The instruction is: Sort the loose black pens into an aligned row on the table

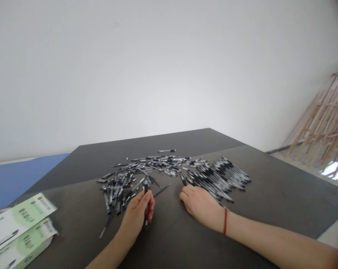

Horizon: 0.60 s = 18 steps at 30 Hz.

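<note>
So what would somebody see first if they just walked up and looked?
Probably the big scatter of black and clear pens across the middle of the dark table, with a tidier heap of pens to its right. Next come the two hands at the near edge: the left hand pinches one pen, and the right hand, a red string on its wrist, rests by the tidy heap. Green and white boxes lie at the far left.

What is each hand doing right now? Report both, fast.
Left hand: closed on a pen, held upright.
Right hand: open, palm down at the edge of the pen pile, holding nothing visible.
</note>
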### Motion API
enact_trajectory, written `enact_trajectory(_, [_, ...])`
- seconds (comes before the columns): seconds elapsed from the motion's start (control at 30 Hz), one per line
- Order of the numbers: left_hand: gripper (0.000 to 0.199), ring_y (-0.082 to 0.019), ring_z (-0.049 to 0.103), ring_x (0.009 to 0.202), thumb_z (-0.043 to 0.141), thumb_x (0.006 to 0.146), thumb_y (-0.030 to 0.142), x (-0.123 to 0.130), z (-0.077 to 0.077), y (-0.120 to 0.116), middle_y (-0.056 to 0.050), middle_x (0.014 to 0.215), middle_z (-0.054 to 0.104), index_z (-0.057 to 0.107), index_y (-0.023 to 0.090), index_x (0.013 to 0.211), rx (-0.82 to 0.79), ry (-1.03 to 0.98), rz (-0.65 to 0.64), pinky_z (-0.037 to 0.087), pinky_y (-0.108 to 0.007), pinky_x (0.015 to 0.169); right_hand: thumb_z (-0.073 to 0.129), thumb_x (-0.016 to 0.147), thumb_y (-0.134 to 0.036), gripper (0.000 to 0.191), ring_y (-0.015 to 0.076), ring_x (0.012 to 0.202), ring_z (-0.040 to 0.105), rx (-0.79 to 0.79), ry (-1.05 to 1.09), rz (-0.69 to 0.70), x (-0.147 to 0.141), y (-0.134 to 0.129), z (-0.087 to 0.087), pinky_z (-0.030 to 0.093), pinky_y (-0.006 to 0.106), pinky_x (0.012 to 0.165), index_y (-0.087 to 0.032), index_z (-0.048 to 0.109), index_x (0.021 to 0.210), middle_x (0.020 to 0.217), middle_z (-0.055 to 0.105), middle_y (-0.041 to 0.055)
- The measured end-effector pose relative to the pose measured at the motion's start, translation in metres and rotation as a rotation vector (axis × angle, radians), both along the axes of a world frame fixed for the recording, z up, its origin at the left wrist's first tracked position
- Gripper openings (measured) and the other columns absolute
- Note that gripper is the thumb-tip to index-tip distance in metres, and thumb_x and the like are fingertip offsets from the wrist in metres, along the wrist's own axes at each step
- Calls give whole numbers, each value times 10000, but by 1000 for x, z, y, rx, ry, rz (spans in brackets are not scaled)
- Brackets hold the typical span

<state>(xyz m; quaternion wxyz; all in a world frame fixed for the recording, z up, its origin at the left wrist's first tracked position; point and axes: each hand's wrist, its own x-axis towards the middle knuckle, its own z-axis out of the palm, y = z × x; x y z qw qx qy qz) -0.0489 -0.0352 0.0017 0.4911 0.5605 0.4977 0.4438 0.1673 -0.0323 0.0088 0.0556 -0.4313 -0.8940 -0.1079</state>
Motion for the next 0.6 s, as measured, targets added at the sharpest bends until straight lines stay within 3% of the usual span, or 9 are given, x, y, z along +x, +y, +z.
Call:
enact_trajectory(0.23, [406,-60,380,341,423,807,554,2,-2,0,76,478,437,429,191,625,-27,20,-9,300,-181,373,489,833,-107,107,217,821,552,-37,-66,-123,29,6,2,402,325,705,-175,562,870,877,603,64])
enact_trajectory(0.4, [410,-53,355,332,427,796,568,4,-3,1,86,467,415,430,191,636,-52,56,-5,274,-169,356,493,852,-205,84,192,821,569,-115,-7,-78,32,19,14,405,287,697,-165,565,873,891,615,62])
enact_trajectory(0.5, [418,-47,296,317,438,781,587,6,-3,2,96,448,376,430,194,637,-84,73,-3,214,-167,332,439,891,-209,141,169,855,569,-113,46,-79,18,61,28,418,264,729,-177,576,903,922,616,47])
enact_trajectory(0.6, [430,-46,258,315,450,769,604,7,-5,2,102,434,339,425,198,631,-120,48,-17,176,-170,326,436,900,-173,203,199,1059,513,-81,40,-160,-5,130,39,408,298,867,-147,573,1048,1092,583,95])
